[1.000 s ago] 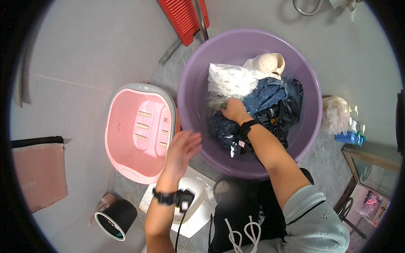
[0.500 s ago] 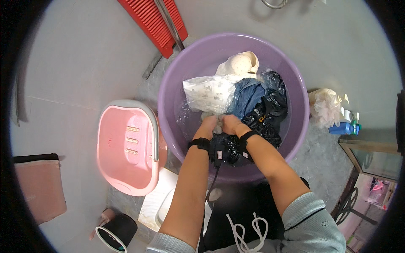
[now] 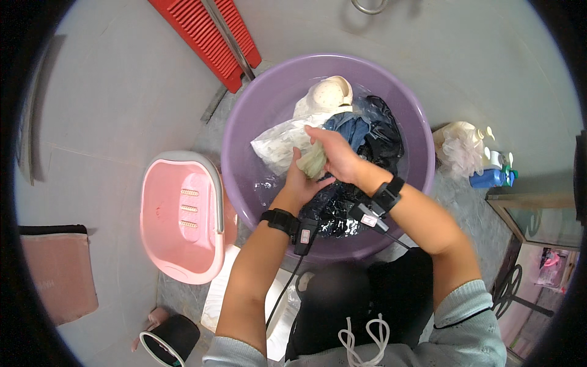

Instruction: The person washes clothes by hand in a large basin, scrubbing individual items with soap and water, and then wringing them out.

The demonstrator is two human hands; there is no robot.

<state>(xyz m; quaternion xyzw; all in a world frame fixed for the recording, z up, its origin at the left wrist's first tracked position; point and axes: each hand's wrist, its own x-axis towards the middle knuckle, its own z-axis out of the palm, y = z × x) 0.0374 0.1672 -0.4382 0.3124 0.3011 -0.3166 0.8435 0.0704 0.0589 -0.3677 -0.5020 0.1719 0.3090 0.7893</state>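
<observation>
Over the large purple basin (image 3: 235, 177), both hands are around a small wet pale-green cloth (image 3: 313, 161); its exact kind cannot be made out. My left hand (image 3: 298, 183) cups it from below, fingers bent. From the upper right, my right hand (image 3: 337, 154) grips it, with the thumb side on top. Beneath them, clothes soak in water: a white patterned garment (image 3: 275, 144), a blue denim-like piece (image 3: 350, 127) and shiny black clothing (image 3: 382, 134). A cream clog-like shoe (image 3: 327, 96) rests at the far side of the basin.
Left of the basin stands a pink foot tub (image 3: 160, 220) with a grey handle. A red ridged washboard-like panel (image 3: 208, 37) leans behind. Bottles (image 3: 488, 178) and a bath puff (image 3: 461, 153) are on the right. A black bin (image 3: 174, 339) sits at lower left.
Both hands have risen out of the water with the pale cloth between them. The right forearm has swung outward to the right, and the view has shifted slightly.
</observation>
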